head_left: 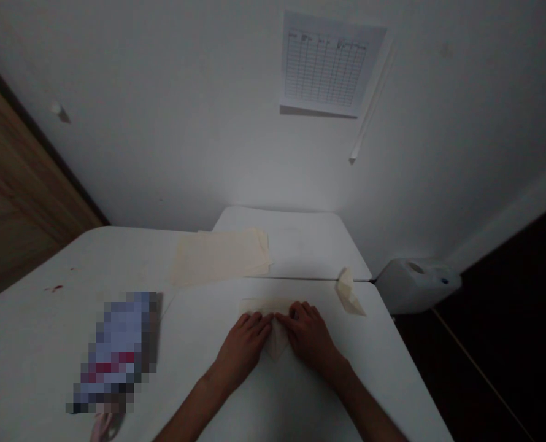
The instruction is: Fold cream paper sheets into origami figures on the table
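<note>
A cream sheet of paper, partly folded to a point toward me, lies on the white table. My left hand lies on its left half and my right hand on its right half. Both hands rest palm down, fingers together and pressed flat on the paper, fingertips almost meeting at the middle. Most of the sheet is hidden under them.
A stack of cream sheets lies at the back of the table. A folded paper piece sits near the right edge. A blurred-out object lies at the left. A white bin stands on the floor right of the table.
</note>
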`<state>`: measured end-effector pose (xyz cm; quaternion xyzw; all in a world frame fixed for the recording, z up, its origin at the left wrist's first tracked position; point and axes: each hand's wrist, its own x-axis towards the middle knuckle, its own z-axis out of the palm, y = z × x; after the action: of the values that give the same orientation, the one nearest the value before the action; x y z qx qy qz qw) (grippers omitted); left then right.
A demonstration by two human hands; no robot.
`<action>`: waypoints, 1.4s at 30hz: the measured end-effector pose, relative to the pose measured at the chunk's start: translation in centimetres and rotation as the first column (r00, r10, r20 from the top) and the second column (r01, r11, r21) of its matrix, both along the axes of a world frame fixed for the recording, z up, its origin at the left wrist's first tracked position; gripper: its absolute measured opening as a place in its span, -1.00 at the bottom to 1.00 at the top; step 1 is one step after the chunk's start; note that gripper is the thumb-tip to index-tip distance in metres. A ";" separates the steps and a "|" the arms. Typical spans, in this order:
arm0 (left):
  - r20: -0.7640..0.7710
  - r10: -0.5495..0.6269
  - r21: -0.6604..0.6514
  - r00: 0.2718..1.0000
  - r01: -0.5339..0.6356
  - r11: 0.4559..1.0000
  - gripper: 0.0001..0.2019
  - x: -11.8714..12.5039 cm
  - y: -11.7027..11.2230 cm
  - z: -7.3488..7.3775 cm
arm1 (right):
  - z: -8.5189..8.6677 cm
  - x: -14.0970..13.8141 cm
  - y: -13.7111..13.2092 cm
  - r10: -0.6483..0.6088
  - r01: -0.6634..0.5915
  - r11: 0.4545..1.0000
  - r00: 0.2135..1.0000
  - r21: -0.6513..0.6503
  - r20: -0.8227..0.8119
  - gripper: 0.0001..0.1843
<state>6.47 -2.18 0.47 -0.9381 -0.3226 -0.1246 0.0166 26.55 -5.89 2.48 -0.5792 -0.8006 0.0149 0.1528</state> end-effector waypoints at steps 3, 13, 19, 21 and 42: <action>0.000 0.008 -0.002 1.000 -0.008 1.000 -0.56 0.0 0.0 -0.1 | -0.1 -0.4 -0.2 -0.038 0.038 0.999 0.999 0.018 -0.014 -0.57; 0.043 0.015 -0.019 0.999 -0.014 1.000 -0.57 0.5 0.8 0.3 | -0.6 -0.8 0.7 -0.110 0.111 0.989 0.994 0.092 -0.026 -0.75; 0.032 0.006 -0.013 0.999 -0.005 1.000 -0.54 0.6 0.9 0.2 | -2.0 -0.5 0.9 0.064 -0.034 0.989 0.978 0.147 -0.200 -0.74; 0.027 0.009 -0.013 1.000 -0.009 1.000 -0.54 0.6 0.8 0.2 | -2.3 -0.5 0.8 0.084 -0.045 0.986 0.965 0.158 -0.249 -0.76; 0.040 0.029 -0.028 0.999 -0.028 0.999 -0.53 0.3 0.7 1.1 | -0.8 -1.1 -0.1 0.019 0.003 0.993 0.980 0.115 -0.197 -0.77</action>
<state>6.73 -1.51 1.54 -0.9309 -0.3380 -0.1386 -0.0011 25.42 -5.96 1.66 -0.5619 -0.7834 0.0270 0.2643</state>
